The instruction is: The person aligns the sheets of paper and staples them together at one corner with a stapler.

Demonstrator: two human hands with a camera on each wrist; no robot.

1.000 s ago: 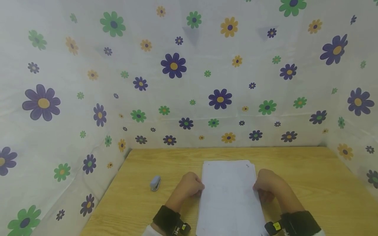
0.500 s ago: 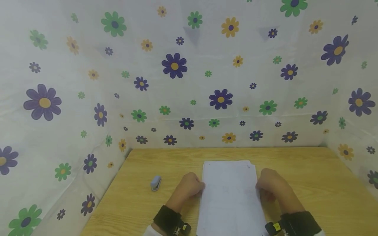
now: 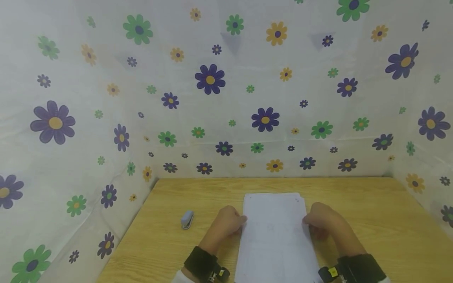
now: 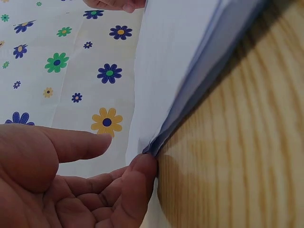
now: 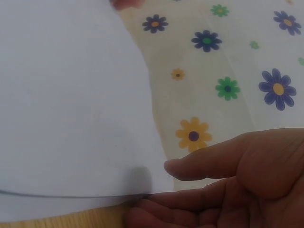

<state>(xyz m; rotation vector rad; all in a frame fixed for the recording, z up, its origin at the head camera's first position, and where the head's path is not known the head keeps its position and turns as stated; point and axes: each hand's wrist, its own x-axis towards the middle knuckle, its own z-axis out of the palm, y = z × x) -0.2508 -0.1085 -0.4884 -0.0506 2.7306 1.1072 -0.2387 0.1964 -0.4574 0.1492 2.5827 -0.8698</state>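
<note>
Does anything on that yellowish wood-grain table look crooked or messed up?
Slightly: the stack of white rectangular paper sheets isn't squared up. At its far right corner, edges sit stepped rather than flush, and a small dark mark shows there. Nothing looks spilled.

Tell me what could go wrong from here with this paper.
The paper stack shows staggered layers at its side edges, so it could end up crooked. The left hand and right hand touch opposite edges; uneven pressure might buckle it. The stapler lies beyond the left hand, so a sideways swing might knock it.
</note>
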